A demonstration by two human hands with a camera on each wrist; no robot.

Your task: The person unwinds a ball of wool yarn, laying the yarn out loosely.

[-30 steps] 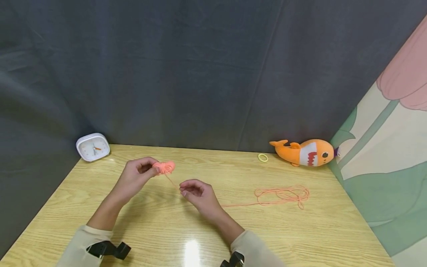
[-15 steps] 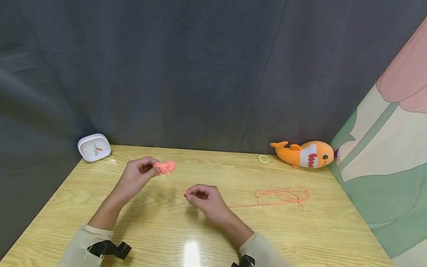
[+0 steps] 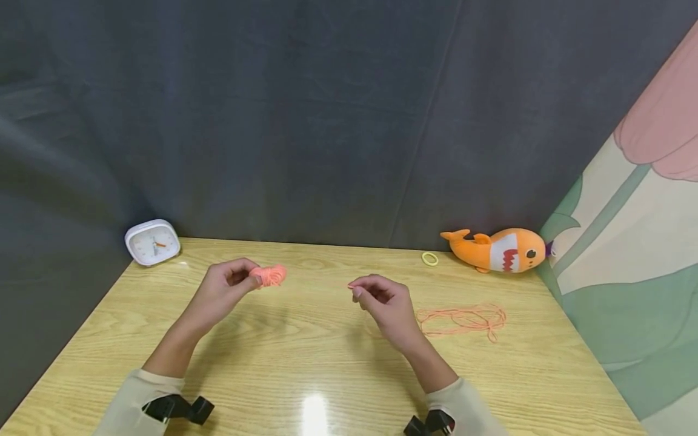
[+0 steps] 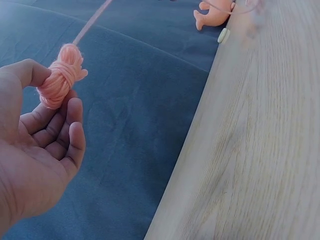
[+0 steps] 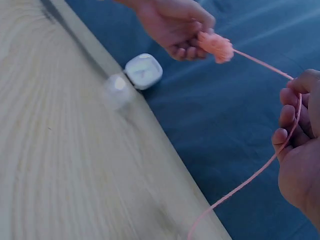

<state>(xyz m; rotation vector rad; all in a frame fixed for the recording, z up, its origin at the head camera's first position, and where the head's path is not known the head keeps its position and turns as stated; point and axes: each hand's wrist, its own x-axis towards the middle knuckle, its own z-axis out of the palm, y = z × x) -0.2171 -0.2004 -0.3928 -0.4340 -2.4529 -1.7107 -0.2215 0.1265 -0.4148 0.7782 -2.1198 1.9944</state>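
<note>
A small coral bundle of wound yarn (image 3: 269, 276) is pinched between thumb and fingers of my left hand (image 3: 220, 290), raised over the table's left half. To its right, my right hand (image 3: 389, 306) pinches the yarn strand (image 5: 262, 64) between thumb and forefinger. That strand runs straight from the bundle to the right fingertips in the right wrist view. Beyond the pinch it crosses the palm and hangs down in a loose curve. On the table to the right lies a loose heap of the same yarn (image 3: 463, 320), in long loops.
At the table's back left corner stands a white clock (image 3: 152, 242). An orange plush shark (image 3: 498, 250) lies at the back right, with a yellow ring (image 3: 429, 258) beside its tail. A dark curtain (image 3: 305, 121) hangs behind the wooden table (image 3: 262, 387).
My right hand has moved rightward and up from near the bundle, drawing the strand out longer between the hands. The left hand has stayed nearly still with the bundle.
</note>
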